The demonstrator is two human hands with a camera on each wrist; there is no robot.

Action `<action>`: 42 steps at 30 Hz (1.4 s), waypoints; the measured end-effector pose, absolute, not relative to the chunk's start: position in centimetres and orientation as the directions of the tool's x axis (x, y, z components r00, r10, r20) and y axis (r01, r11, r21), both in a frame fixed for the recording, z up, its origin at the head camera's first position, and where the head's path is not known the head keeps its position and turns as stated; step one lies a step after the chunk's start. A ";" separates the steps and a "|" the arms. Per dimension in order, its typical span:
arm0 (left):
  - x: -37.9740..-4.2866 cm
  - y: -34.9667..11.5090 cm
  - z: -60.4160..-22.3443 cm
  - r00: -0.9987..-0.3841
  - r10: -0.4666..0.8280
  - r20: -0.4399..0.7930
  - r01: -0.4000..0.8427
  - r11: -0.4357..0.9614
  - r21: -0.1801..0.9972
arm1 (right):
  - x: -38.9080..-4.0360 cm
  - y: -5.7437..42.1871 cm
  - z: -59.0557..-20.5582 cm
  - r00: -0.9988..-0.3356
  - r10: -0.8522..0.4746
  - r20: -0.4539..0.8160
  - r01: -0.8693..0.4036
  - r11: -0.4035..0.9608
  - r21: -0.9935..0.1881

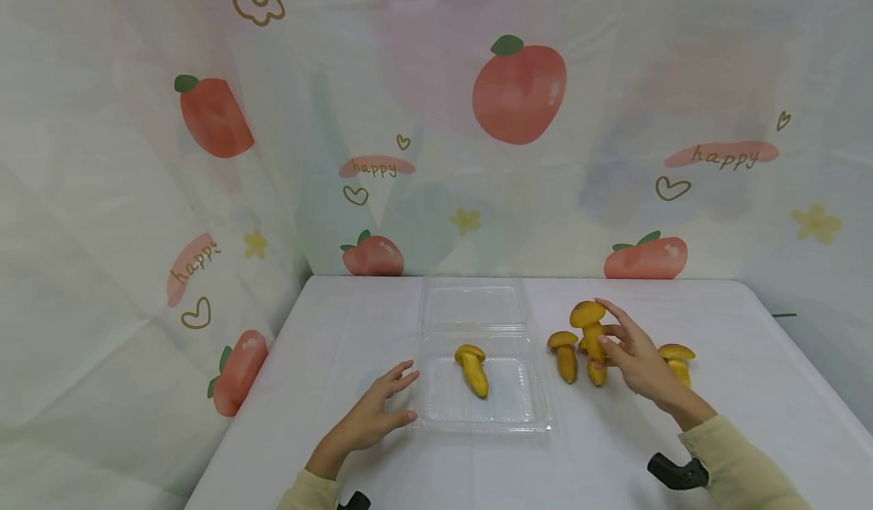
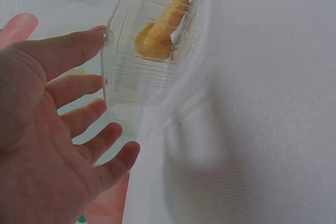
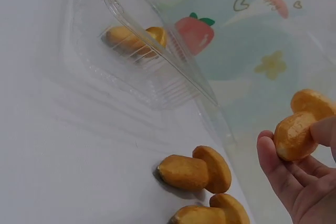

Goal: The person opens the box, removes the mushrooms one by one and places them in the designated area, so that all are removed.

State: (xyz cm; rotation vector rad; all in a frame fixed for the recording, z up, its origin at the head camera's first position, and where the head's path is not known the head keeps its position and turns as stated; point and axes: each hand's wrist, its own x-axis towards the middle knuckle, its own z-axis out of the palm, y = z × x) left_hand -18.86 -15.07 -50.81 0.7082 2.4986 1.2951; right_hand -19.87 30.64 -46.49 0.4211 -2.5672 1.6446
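Left hand (image 1: 375,415), lower frame left of centre: fingers spread beside the clear box (image 1: 477,428), contact unclear. Box looks light and flexy; hold it by the rim. Boxed mushroom (image 1: 473,371) lies inside. Right hand (image 1: 637,362), right of centre: pinching the held mushroom (image 1: 588,314) off the counter (image 1: 580,464). Probably light, stiff, slightly slick; best grip is the stem, below the cap.

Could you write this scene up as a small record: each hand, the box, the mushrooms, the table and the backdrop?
Left hand: at the box's edge, fingers spread
Right hand: holding a mushroom
Box: clear plastic, open, one mushroom inside
Loose mushrooms: at least three, right of the box
Table: white
Backdrop: printed fruit, hearts, "happy"
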 end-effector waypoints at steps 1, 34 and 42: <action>-18.9 -15.1 -50.8 -0.855 0.519 0.007 0.305 0.491 0.816 | -19.8 30.8 -46.4 -0.960 -0.195 0.203 -0.265 0.388 -0.883; -18.8 -15.1 -50.7 -0.849 0.528 0.019 0.317 0.481 0.817 | -17.7 38.4 -46.7 -0.977 -0.057 0.204 -0.197 0.598 -0.777; -18.9 -15.0 -50.6 -0.848 0.529 0.024 0.329 0.490 0.807 | -17.3 40.7 -47.4 -0.981 -0.014 0.194 -0.163 0.604 -0.780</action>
